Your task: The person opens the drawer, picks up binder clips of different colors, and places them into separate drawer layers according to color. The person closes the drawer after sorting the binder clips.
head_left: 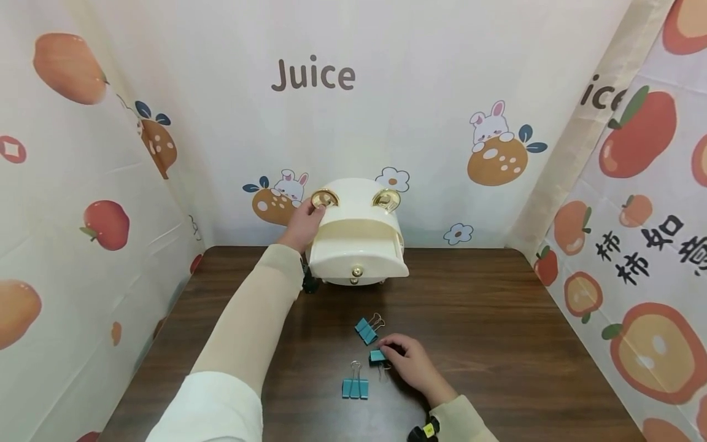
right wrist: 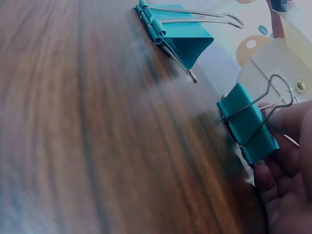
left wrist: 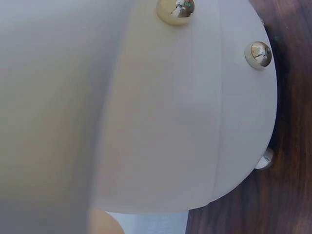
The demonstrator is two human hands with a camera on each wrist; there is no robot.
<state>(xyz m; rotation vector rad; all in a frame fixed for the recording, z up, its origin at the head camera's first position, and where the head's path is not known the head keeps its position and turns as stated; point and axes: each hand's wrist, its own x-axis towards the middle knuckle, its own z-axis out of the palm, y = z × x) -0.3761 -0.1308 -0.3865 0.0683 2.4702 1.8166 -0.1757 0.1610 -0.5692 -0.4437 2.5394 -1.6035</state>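
Note:
A cream storage box (head_left: 356, 199) with two gold-rimmed rings on top stands at the table's back, its upper drawer (head_left: 359, 264) pulled out. My left hand (head_left: 304, 224) grips the box's left side, fingertips at the left gold ring (head_left: 326, 198). Small gold knobs (left wrist: 258, 54) show on the drawer fronts in the left wrist view. At the table's middle, my right hand (head_left: 411, 365) pinches a teal binder clip (right wrist: 248, 124) by its ends. Two more clips lie close by: one binder clip (head_left: 367, 330) behind it, another binder clip (head_left: 355, 388) in front and left.
The dark wooden table (head_left: 469, 313) has printed cloth walls (head_left: 420, 92) at its back and sides. Beside my right wrist there is a black strap (head_left: 424, 430) with a yellow mark. A dark object (head_left: 310, 282) shows under my left wrist next to the box.

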